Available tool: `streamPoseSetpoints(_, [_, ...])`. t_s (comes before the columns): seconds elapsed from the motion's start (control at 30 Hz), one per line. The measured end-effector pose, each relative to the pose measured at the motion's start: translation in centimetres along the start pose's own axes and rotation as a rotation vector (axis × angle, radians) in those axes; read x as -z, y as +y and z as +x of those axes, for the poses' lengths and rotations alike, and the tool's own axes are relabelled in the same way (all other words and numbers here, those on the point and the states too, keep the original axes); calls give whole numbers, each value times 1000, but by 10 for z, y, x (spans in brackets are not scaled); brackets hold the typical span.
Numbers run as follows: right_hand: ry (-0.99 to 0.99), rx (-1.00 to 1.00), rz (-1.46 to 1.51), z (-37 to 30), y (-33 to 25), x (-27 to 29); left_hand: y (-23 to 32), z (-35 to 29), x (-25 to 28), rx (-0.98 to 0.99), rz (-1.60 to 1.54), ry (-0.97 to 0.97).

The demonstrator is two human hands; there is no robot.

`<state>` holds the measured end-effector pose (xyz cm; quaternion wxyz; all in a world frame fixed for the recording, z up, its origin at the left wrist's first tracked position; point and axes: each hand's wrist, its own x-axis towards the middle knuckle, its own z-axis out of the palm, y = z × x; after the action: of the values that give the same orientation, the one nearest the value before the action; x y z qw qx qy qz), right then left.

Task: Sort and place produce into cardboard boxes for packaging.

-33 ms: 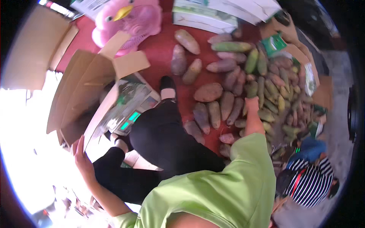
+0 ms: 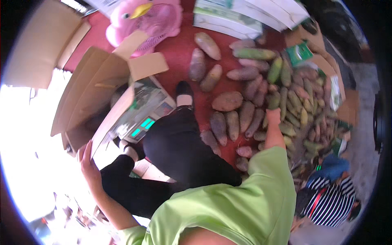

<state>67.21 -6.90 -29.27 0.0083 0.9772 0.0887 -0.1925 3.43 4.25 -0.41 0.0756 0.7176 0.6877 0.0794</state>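
On the left, my left hand (image 2: 87,158) has its fingers closed on the near edge of an open cardboard box (image 2: 92,73). My right arm stretches forward into a spread of long, thick root vegetables (image 2: 245,115), some purple-brown and some green. My right hand (image 2: 272,117) lies among them, touching the near end of a dark green root (image 2: 273,99); its fingers are hidden beneath it. A scale (image 2: 145,127) with lit green digits stands beside the box, between it and my legs.
A pink bird-shaped fan (image 2: 163,25) and white cartons (image 2: 226,22) stand at the far side of the red floor covering (image 2: 179,51). A green packet (image 2: 299,53) lies by the pile. At right, a person in a striped shirt (image 2: 330,204) is nearby.
The whole view has shifted slightly right and down. Both hands stay at the same places, the left at the box edge and the right among the roots.
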Motion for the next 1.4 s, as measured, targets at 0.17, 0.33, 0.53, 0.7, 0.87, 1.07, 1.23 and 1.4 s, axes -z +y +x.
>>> streamPoseSetpoints(0.17, [29, 127, -77, 2, -3, -7, 10, -2, 5, 53, 66, 22])
streamPoseSetpoints(0.33, [-43, 338, -1, 11, 6, -18, 7, -7, -1, 42, 76, 47])
streamPoseSetpoints(0.53, [-355, 436, 437, -29, -44, -7, 7, -8, 6, -55, 28, 69])
streamPoseSetpoints(0.7, [-499, 865, 644, -160, -159, 80, 2, -11, 10, -65, 17, 68])
streamPoseSetpoints(0.87, [-568, 1256, 658, -261, -243, 161, 0, -12, 9, -39, -14, 77])
streamPoseSetpoints(1.07, [-217, 1899, 491, -361, -304, 205, 5, -5, 9, -22, -54, 63])
streamPoseSetpoints(1.23, [-62, 2194, 313, -458, -332, 171, -2, -11, 10, -22, -57, 75])
streamPoseSetpoints(1.4, [-85, 2137, -25, -523, -331, 130, 5, -8, 11, -77, -121, 51])
